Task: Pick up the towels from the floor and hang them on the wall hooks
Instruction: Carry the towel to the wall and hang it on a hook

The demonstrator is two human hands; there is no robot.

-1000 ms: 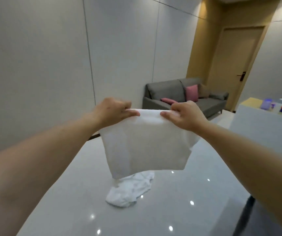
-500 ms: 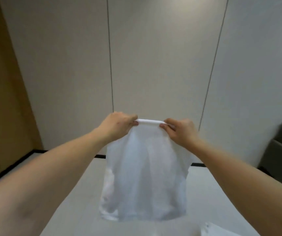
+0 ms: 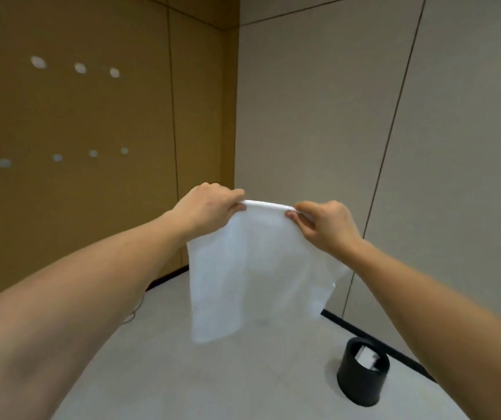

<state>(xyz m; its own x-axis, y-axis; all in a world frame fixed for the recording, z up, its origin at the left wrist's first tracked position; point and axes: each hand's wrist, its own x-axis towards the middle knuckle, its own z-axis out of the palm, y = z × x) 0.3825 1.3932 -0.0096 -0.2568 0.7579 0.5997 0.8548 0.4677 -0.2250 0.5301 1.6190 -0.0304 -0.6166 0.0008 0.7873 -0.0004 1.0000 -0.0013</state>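
Observation:
A white towel (image 3: 252,268) hangs in the air in front of me, held by its top edge. My left hand (image 3: 209,207) grips the left end of that edge and my right hand (image 3: 324,225) pinches the right end. The cloth drops straight down above the pale floor. On the brown wall to the left sit two rows of small round white wall hooks (image 3: 80,68), far from the towel. No other towel is in view.
A black round bin (image 3: 362,380) with something white inside stands on the floor at the lower right, near the grey wall's dark skirting. The brown panelled wall (image 3: 91,192) meets the grey wall (image 3: 318,116) at a corner behind the towel.
My view has swung left from the sofa and the towel on the floor to the brown wall with hooks. Both hands keep hold of the towel's top edge.

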